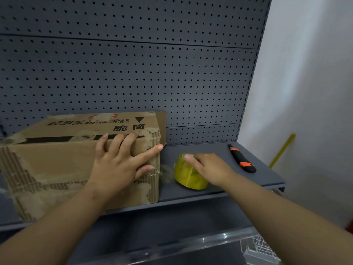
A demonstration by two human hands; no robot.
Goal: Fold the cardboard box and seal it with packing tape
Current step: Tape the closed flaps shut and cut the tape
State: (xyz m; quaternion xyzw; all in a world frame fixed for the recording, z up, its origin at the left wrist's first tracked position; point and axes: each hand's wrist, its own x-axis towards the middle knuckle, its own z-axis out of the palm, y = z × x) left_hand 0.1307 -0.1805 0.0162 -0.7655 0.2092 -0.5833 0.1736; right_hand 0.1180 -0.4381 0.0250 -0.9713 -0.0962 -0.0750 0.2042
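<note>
- Cardboard box, worn, sits on the grey shelf, at 9 o'clock from the roll.
- Your left hand lies spread flat on its near face, thumb pressing the clear tape strip at the right edge.
- Yellow tape roll, just beside the box; your right hand curls round it.
- Orange-black utility knife, at the roll's 2 o'clock, apart.

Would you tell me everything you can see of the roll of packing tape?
The roll of packing tape is translucent yellow-green and glossy, standing tilted on the grey shelf right of the cardboard box. The right hand grips it from the right, fingers over its top edge. A clear strip seems to run from it to the box's corner.
</note>
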